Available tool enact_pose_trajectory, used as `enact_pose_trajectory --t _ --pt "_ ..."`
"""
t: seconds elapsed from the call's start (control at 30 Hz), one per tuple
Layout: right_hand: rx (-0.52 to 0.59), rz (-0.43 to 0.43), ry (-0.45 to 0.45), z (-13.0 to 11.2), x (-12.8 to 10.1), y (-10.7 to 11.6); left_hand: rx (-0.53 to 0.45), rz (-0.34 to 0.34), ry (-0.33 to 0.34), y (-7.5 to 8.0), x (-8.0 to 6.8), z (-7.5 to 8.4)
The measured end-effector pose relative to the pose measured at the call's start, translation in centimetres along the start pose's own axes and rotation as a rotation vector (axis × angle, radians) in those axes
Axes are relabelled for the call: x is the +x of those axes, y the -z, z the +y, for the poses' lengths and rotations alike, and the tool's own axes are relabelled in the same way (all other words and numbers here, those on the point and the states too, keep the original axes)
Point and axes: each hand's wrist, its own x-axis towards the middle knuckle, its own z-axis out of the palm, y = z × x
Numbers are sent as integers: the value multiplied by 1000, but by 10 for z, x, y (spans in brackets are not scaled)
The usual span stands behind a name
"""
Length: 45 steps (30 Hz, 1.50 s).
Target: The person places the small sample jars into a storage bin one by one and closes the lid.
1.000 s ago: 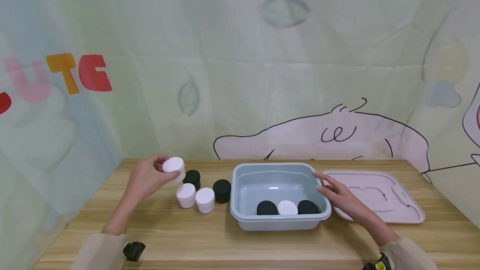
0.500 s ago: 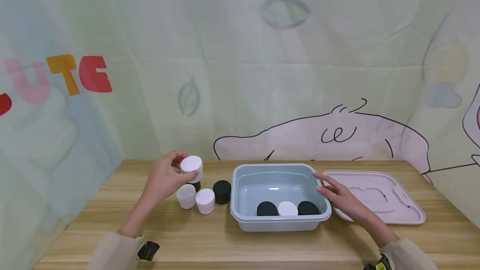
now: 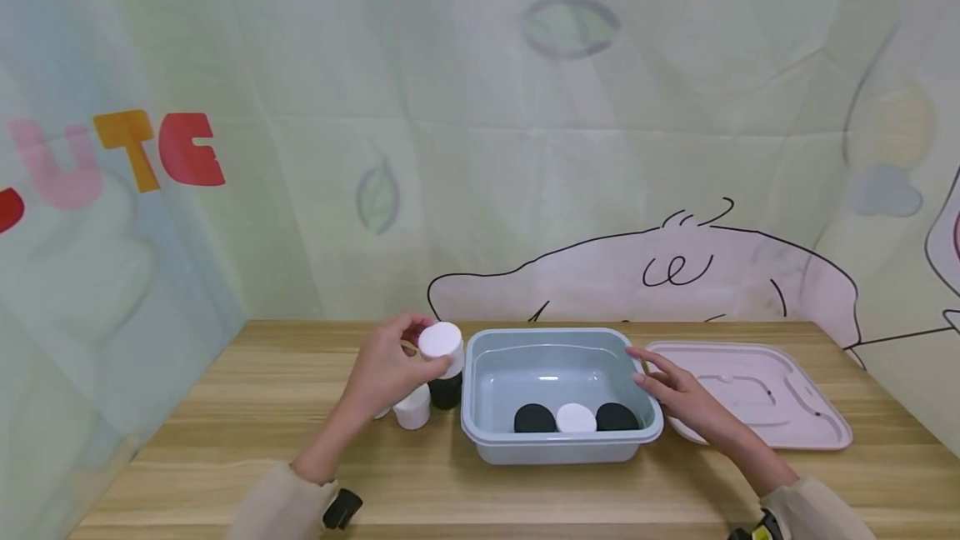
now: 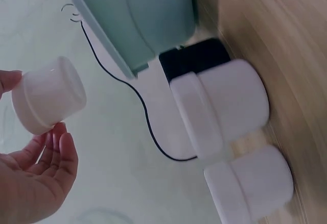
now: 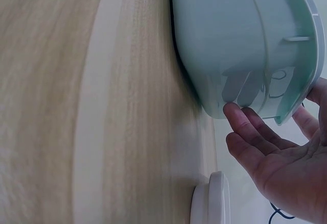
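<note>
My left hand pinches a white lidded jar between thumb and fingers, raised just left of the blue plastic box. In the left wrist view, the held jar hangs tilted, apart from the others. Below my left hand stand a black jar and a white jar; another white jar is mostly hidden by the hand. Inside the box, two black jars and one white jar form a row along the near wall. My right hand holds the box's right rim, several fingertips against its outer wall.
A pale pink lid lies flat on the wooden table, right of the box. Behind the table hangs a printed cloth backdrop with cartoon drawings and letters.
My left hand has carried the white jar rightward, over the other jars, toward the box's left side. The right hand and the box have stayed in place.
</note>
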Motion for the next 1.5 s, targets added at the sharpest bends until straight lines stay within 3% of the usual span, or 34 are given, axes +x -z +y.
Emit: enact_pose_trajectory --t 0.23,0.33,0.5,0.7,1.23,1.5 --pt "2 0 3 1 0 0 -40 -43 -55 -21 -4 11" --pt "1 0 0 1 0 -1 -46 -76 -43 -29 -6 15" --pt "14 1 -3 2 1 -2 -16 -135 -31 -41 -10 16" --pt "22 3 -5 2 1 -3 40 -193 -68 -51 -15 12" --pt "9 2 -16 0 2 -2 176 -345 -211 -51 -16 5" --pt "2 5 -17 0 2 -1 202 -368 -146 -50 -13 7"
